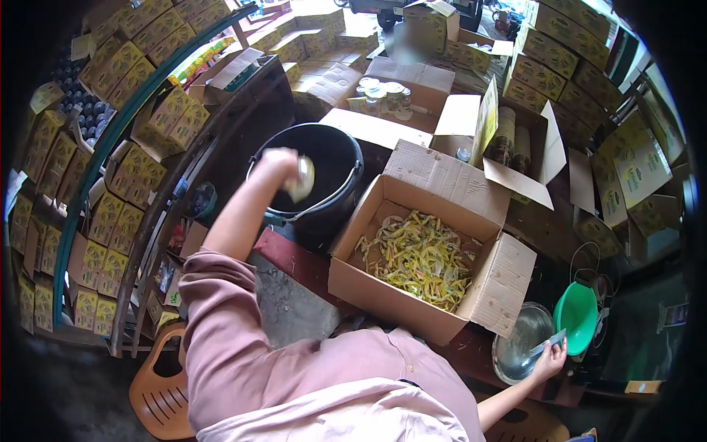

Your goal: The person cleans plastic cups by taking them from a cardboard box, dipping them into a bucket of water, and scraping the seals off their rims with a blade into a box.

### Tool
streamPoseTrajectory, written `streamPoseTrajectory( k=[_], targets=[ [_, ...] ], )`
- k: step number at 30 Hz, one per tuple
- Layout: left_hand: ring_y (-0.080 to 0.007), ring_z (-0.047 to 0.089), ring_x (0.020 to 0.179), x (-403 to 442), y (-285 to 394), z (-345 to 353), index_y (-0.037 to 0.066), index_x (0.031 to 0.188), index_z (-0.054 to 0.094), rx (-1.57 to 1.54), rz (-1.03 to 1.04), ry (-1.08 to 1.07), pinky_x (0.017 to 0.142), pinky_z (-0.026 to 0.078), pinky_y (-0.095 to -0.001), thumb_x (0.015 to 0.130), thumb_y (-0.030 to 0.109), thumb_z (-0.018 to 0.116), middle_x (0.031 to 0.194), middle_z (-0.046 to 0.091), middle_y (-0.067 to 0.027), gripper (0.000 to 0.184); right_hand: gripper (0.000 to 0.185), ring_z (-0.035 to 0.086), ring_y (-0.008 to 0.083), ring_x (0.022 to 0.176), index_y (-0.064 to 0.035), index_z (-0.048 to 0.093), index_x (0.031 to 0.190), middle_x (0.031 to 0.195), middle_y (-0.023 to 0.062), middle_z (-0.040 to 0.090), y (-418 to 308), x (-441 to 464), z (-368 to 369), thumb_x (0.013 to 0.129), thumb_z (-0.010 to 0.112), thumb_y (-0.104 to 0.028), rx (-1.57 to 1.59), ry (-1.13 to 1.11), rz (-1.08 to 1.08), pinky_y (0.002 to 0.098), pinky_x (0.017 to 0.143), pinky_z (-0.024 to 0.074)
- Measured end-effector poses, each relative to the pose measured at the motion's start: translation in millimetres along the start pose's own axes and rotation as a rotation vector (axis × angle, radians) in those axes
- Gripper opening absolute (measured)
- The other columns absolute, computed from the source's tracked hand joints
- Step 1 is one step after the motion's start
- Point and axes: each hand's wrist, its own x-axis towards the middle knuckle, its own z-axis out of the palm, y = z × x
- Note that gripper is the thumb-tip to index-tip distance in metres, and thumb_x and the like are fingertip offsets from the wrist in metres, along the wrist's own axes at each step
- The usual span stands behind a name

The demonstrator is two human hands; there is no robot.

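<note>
My left hand (280, 165) is closed round a small, pale yellow-and-clear jar (304, 179), blurred, above a black bucket (352, 193) with a wire handle. At the lower right my right hand (551, 360) grips a flat, grey knife (548, 342). It is above a round metal bowl (515, 344), beside a green plastic bowl (574, 317). Between my hands stands an open cardboard box (398, 298) holding a heap of yellow-green strips (421, 259) like peeled labels.
Behind it are an open carton (420, 76) with several lidded jars (383, 96) and another carton (536, 151) holding tall cylinders. Stacked yellow cartons (121, 177) line the left shelf, with more stacks (560, 59) at the right. An orange chair (158, 398) is at lower left.
</note>
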Motion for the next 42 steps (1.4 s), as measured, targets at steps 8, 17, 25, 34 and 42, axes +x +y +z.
streamPoseTrajectory(
  k=[8,17,25,34,42],
  targets=[
    [-0.0230,0.058,0.097,-19,-18,-11,0.009,0.117,0.046,-0.171,-0.173,0.303,0.079,0.047,-0.0384,0.068,0.052,0.064,0.103,0.060,-0.0102,0.068,0.051,0.055,0.0189,0.087,-0.0002,0.042,0.123,0.099,0.0160,0.055,11,-2,11,0.075,0.059,0.006,0.205,-0.051,0.123,0.0290,0.079,0.0451],
    [-0.0212,0.059,0.096,-14,-13,9,0.011,0.116,0.055,-0.008,-0.080,-0.249,0.082,0.046,-0.0340,0.065,0.054,0.066,0.109,0.060,-0.0066,0.067,0.057,0.052,0.0197,0.094,-0.0007,0.040,0.124,0.105,0.0123,0.051,7,-10,15,0.072,0.064,0.005,0.322,0.017,0.197,0.0309,0.085,0.0417],
    [-0.0210,0.061,0.090,-14,-22,17,0.009,0.098,0.064,0.003,-0.069,-0.119,0.079,0.048,-0.0343,0.067,0.055,0.063,0.096,0.064,-0.0083,0.055,0.040,0.055,0.0117,0.081,-0.0041,0.048,0.112,0.094,0.0045,0.057,1,-9,15,0.075,0.065,-0.003,0.581,0.107,0.337,0.0216,0.064,0.0423],
    [-0.0264,0.057,0.099,-14,-4,22,0.008,0.118,0.049,-0.031,-0.116,-0.403,0.082,0.046,-0.0363,0.071,0.050,0.061,0.115,0.054,-0.0142,0.065,0.047,0.057,0.0134,0.081,0.0009,0.041,0.120,0.092,0.0091,0.059,-5,-7,12,0.078,0.061,-0.002,0.711,0.175,0.328,0.0194,0.063,0.0440],
    [-0.0239,0.062,0.089,-27,-11,16,0.005,0.102,0.062,-0.110,-0.098,-0.272,0.076,0.049,-0.0311,0.066,0.055,0.065,0.101,0.062,-0.0128,0.061,0.054,0.058,0.0170,0.089,0.0030,0.032,0.125,0.102,0.0157,0.057,-3,-7,12,0.078,0.057,0.004,0.835,0.067,0.356,0.0234,0.077,0.0471]
  ],
)
